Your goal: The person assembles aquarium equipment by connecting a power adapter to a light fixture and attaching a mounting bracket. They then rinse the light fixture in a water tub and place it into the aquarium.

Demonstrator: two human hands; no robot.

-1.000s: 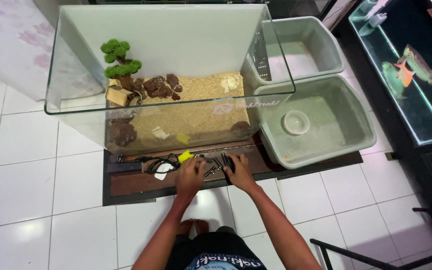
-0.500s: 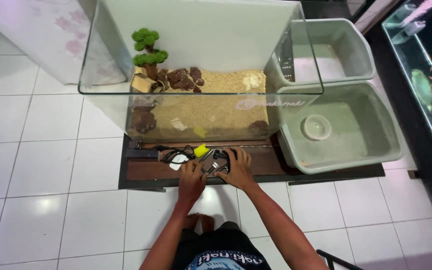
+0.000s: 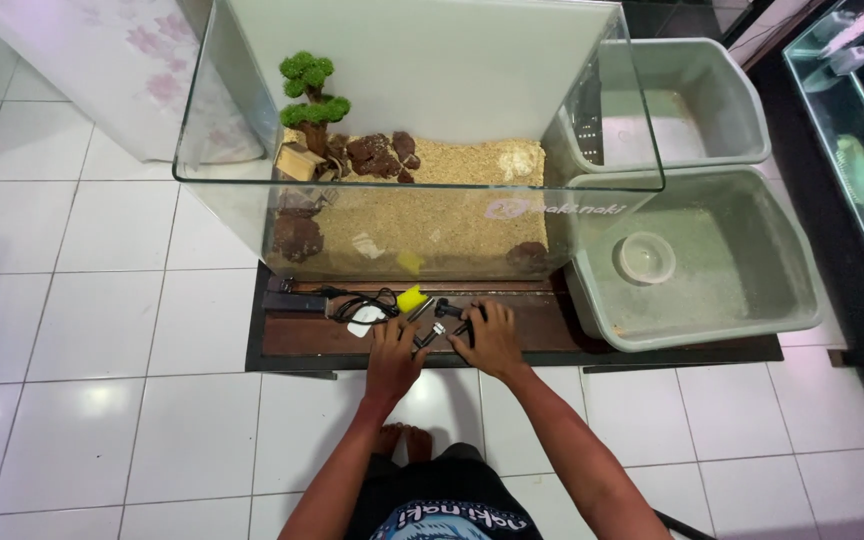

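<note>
Left hand: the left hand lies palm down on the front strip of the dark wooden board, fingers spread; whether it pinches anything under the fingertips I cannot tell.
Right hand: the right hand sits just beside the left, its fingers curled over small dark fittings; a firm grip cannot be confirmed.
Hands together: close, nearly touching, both at the board's front edge, middle.
Small parts: short metal and black pieces lie right at the fingertips of both hands, their long axes slanting from front-left to back-right; the right hand covers more of them and is the nearer one.
Beyond the fingers: a yellow clip and a coiled black cable lie toward the tank, slightly left of the left hand.
Long bar: a dark bar lies along the board's left part, parallel to the tank front.
Tank: the glass tank stands on the back of the board, holding sand, rocks and a small green tree.
Right of the board: two grey plastic tubs.
Floor: white tiles.
</note>
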